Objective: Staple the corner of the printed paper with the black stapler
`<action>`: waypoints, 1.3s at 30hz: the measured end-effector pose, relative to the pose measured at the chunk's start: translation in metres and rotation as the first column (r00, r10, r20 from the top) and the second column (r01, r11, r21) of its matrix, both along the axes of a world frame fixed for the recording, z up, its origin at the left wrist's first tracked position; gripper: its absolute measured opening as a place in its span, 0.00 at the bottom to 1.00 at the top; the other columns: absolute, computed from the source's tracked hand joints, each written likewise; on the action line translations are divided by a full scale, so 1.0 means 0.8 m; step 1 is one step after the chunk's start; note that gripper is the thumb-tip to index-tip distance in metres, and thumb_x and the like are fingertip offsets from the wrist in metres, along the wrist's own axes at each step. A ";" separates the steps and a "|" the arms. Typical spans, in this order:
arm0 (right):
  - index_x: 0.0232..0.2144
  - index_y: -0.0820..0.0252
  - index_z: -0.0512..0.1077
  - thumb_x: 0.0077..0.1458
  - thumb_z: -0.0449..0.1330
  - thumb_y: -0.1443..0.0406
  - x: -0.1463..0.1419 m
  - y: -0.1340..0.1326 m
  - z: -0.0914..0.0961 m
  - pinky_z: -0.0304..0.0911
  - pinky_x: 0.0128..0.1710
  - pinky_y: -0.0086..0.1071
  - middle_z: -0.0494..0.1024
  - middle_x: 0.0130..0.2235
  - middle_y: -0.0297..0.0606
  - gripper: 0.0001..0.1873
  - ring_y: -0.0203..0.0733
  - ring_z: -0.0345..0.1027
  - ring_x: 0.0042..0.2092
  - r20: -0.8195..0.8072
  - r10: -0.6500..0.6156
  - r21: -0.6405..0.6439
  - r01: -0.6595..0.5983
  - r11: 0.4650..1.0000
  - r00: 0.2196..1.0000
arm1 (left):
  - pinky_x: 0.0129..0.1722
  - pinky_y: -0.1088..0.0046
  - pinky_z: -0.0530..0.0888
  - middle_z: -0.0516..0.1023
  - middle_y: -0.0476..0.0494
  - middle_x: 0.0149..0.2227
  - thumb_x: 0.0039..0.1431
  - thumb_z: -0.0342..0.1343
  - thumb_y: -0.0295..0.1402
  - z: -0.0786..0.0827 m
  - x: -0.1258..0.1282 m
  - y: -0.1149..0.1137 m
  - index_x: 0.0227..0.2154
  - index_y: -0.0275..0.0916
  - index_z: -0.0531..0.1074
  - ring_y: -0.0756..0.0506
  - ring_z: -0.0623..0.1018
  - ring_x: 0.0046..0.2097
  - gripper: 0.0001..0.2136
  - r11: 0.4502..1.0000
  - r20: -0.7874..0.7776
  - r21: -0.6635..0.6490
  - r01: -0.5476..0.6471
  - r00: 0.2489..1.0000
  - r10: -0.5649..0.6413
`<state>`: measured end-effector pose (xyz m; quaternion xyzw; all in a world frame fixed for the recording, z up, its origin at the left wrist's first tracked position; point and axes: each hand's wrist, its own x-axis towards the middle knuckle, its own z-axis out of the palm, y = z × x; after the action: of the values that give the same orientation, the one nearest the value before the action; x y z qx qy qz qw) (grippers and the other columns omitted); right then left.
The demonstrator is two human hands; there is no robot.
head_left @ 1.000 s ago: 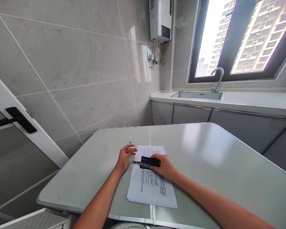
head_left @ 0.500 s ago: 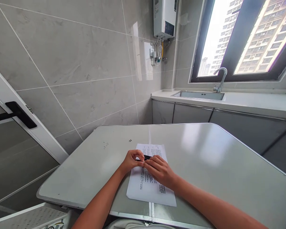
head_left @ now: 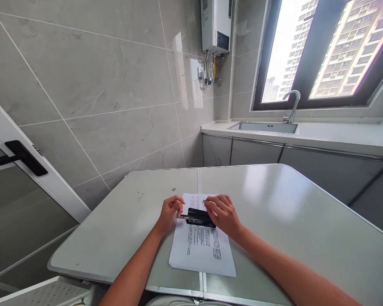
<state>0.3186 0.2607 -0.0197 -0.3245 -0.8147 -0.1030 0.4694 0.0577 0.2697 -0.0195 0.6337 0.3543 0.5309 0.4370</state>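
Note:
A black stapler [head_left: 200,216] lies across the upper part of a printed sheet of paper [head_left: 201,250] on the grey folding table [head_left: 290,221]. My left hand [head_left: 170,211] is curled at the sheet's left edge, its fingertips pinched on the stapler's metal front end. My right hand [head_left: 224,214] hovers just right of and above the stapler. Its fingertips are drawn together on a small grey piece [head_left: 207,201] that is too small to name.
A small clump of staples [head_left: 174,189] and a few specks [head_left: 141,196] lie on the table's left half. Behind are a tiled wall, a counter with a sink [head_left: 263,127] and tap [head_left: 292,106], a wall heater [head_left: 216,25] and a door [head_left: 22,178] at left.
One second ago my right hand gripped the stapler and my left held a small piece. The hands met over the stapler; now the left pinches its front end and the right has lifted off.

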 end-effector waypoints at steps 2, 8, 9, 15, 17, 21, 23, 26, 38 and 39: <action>0.38 0.56 0.77 0.67 0.55 0.70 0.028 0.030 -0.005 0.60 0.47 0.42 0.82 0.43 0.41 0.10 0.46 0.70 0.43 0.007 -0.166 -0.087 0.166 0.982 0.986 | 0.28 0.74 0.64 0.62 0.55 0.16 0.67 0.53 0.54 0.001 -0.007 0.004 0.31 0.38 0.74 0.52 0.62 0.21 0.23 0.989 -0.050 -0.003 -0.148 0.988 0.147; 0.32 0.57 0.79 0.62 0.57 0.69 0.119 0.108 -0.039 0.62 0.44 0.40 0.82 0.40 0.40 0.11 0.50 0.70 0.45 0.079 -0.511 -0.460 0.486 0.743 0.856 | 0.26 0.74 0.57 0.57 0.57 0.17 0.69 0.51 0.46 -0.014 -0.014 0.021 0.25 0.39 0.68 0.52 0.58 0.21 0.19 0.920 -0.306 0.056 -0.387 0.871 0.385; 0.33 0.57 0.80 0.62 0.56 0.68 0.128 0.115 -0.045 0.62 0.43 0.39 0.82 0.42 0.41 0.12 0.50 0.70 0.46 0.083 -0.532 -0.514 0.494 0.702 0.843 | 0.26 0.74 0.57 0.56 0.57 0.17 0.68 0.51 0.46 -0.018 -0.014 0.024 0.25 0.39 0.68 0.51 0.58 0.22 0.19 0.917 -0.338 0.068 -0.394 0.855 0.393; 0.37 0.59 0.80 0.62 0.54 0.68 0.136 0.124 -0.060 0.62 0.45 0.40 0.80 0.48 0.45 0.13 0.54 0.68 0.50 0.157 -0.526 -0.574 0.511 0.640 0.836 | 0.28 0.73 0.55 0.56 0.55 0.20 0.69 0.48 0.44 -0.028 -0.015 0.029 0.23 0.39 0.65 0.51 0.58 0.25 0.20 0.894 -0.461 0.160 -0.419 0.769 0.443; 0.38 0.59 0.78 0.63 0.54 0.67 0.129 0.121 -0.057 0.62 0.45 0.39 0.80 0.47 0.46 0.12 0.53 0.67 0.51 0.105 -0.560 -0.526 0.524 0.670 0.822 | 0.28 0.73 0.57 0.59 0.54 0.21 0.69 0.47 0.42 -0.028 -0.018 0.029 0.25 0.39 0.67 0.50 0.60 0.25 0.18 0.883 -0.513 0.175 -0.436 0.725 0.460; 0.33 0.57 0.73 0.63 0.53 0.66 0.109 0.110 -0.049 0.59 0.37 0.34 0.78 0.38 0.41 0.10 0.45 0.68 0.40 0.082 -0.494 -0.536 0.457 0.710 0.865 | 0.38 0.69 0.68 0.73 0.46 0.32 0.65 0.52 0.36 -0.032 -0.027 0.035 0.38 0.40 0.74 0.44 0.73 0.37 0.08 0.852 -0.709 0.295 -0.432 0.499 0.499; 0.31 0.57 0.70 0.63 0.52 0.67 0.098 0.104 -0.047 0.54 0.32 0.33 0.76 0.36 0.39 0.10 0.41 0.67 0.35 0.168 -0.366 -0.579 0.392 0.715 0.915 | 0.48 0.62 0.70 0.76 0.38 0.45 0.62 0.55 0.34 -0.035 -0.032 0.040 0.46 0.40 0.75 0.38 0.74 0.49 0.11 0.844 -0.780 0.369 -0.390 0.363 0.509; 0.30 0.57 0.68 0.64 0.51 0.67 0.084 0.100 -0.046 0.50 0.31 0.32 0.76 0.36 0.39 0.10 0.40 0.66 0.34 0.254 -0.287 -0.588 0.383 0.712 0.924 | 0.61 0.53 0.66 0.68 0.33 0.63 0.65 0.53 0.35 -0.042 -0.035 0.047 0.59 0.41 0.70 0.34 0.67 0.64 0.20 0.868 -0.845 0.378 -0.323 0.262 0.465; 0.32 0.57 0.64 0.65 0.50 0.69 0.081 0.099 -0.045 0.48 0.32 0.30 0.74 0.34 0.37 0.08 0.39 0.65 0.35 0.292 -0.259 -0.574 0.385 0.723 0.921 | 0.64 0.48 0.62 0.59 0.38 0.72 0.70 0.45 0.31 -0.033 -0.025 0.089 0.67 0.46 0.63 0.36 0.63 0.68 0.24 0.886 -0.924 0.266 -0.380 0.161 0.347; 0.32 0.57 0.64 0.65 0.50 0.69 0.081 0.098 -0.044 0.48 0.32 0.30 0.74 0.34 0.37 0.08 0.39 0.65 0.35 0.294 -0.257 -0.576 0.385 0.721 0.921 | 0.63 0.53 0.63 0.65 0.38 0.69 0.70 0.44 0.27 -0.032 -0.026 0.091 0.64 0.45 0.67 0.38 0.65 0.66 0.23 0.886 -0.917 0.282 -0.368 0.170 0.362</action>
<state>0.3833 0.3394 -0.0549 -0.5863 -0.7747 0.0612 0.2288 0.0370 0.3426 -0.0449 0.7167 0.6852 0.1300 -0.0029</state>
